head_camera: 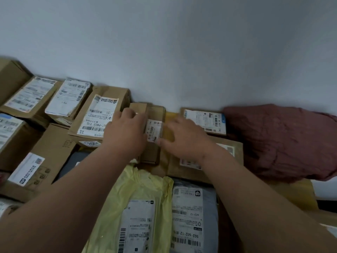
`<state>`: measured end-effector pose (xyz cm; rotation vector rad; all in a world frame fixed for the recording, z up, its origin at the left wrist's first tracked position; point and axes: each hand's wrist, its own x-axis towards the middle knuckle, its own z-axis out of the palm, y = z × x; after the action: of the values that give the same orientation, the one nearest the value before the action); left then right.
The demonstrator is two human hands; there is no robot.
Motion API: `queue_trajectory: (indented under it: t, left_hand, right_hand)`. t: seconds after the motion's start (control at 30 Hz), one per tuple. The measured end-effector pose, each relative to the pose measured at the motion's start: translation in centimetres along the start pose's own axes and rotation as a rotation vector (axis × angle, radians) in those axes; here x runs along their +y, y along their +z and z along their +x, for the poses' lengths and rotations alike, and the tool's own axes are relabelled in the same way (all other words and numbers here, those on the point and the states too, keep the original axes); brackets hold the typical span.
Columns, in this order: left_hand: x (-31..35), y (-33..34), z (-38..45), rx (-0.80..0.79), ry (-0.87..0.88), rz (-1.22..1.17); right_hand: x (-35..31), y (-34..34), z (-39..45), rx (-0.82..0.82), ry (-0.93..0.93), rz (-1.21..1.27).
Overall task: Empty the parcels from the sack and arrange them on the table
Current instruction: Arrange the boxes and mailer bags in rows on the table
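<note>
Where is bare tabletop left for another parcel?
Almost none. A thin yellowish strip shows by the wall, between the small box under both hands and the labelled box beside the maroon cloth. Everything left and nearer is packed with parcels.

We record two hands: one left hand (125, 132) and one right hand (184, 137).

Boxes: nine are plain to see.
- Four in a row (69, 97) at upper left.
- Two at the left edge (42, 152).
- One small box (155, 114) at centre.
- One right of centre (204, 121).
- One flat box (206, 170) below it.

Two further brown corners at lower left and beneath the row may be boxes, but we cannot confirm this.

Bags: three, being one yellow (138, 190), one grey (209, 216) and one dark (73, 161).

Maroon bundle (282, 143): one, at the right.

Labels (98, 115): at least twelve.
</note>
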<state>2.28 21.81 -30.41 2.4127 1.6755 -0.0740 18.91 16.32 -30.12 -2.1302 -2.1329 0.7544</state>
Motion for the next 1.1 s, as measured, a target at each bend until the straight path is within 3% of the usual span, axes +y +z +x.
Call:
queue_trajectory:
  t: [0.1,0.17,0.23,0.33,0.5,0.57,0.63,0.7,0.77,0.93,1.0,1.1]
  left_hand:
    - [-0.4,0.4,-1.2,0.01,0.027,0.02]
    - [-0.3,0.8,-1.4,0.019,0.048,0.009]
    - [-0.4,1.5,-1.6,0.033,0.081,-0.027]
    - [-0.7,2.3,-2.0,0.084,0.07,-0.211]
    - [0.0,1.7,-2.6,0.323,0.02,-0.574]
    - [0.6,1.1,-2.7,0.31,0.018,-0.725]
    - [0.5,0.6,-2.8,0.202,0.03,-0.852]
    - [-0.3,-0.1,-2.7,0.049,0.011,-0.941]
    - [-1.5,-0.8,-2.9,0.0,-0.05,-0.999]
    - [-7.8,-1.4,-2.6,0.376,-0.328,-0.725]
    - [-9.7,-1.2,-2.5,0.351,-0.358,-0.605]
    - [-9.0,-0.7,-3.2,0.322,-0.252,-0.586]
  right_hand:
    - [0.1,0.8,-0.4,-0.057,0.129,-0.251]
    - [-0.1,0.6,-0.4,0.046,0.226,-0.275]
    - [-1.4,0.7,0.0,0.191,0.169,-0.211]
    - [-4.5,0.9,0.5,0.272,0.072,0.159]
    - [-7.2,1.3,1.2,0.101,0.304,0.913]
    - [-7.2,1.1,1.4,0.098,0.404,1.201]
    - [-7.0,1.2,1.5,0.148,0.465,1.314]
    - [-7.0,1.7,1.6,0.197,0.479,1.257]
    - [-7.3,2.0,1.2,0.26,0.484,1.132]
    - [-6.8,0.7,0.4,0.569,0.425,0.951]
    - [-6.9,0.4,0.1,0.629,0.382,0.854]
    - [-8.0,0.8,-0.6,0.589,0.371,0.786]
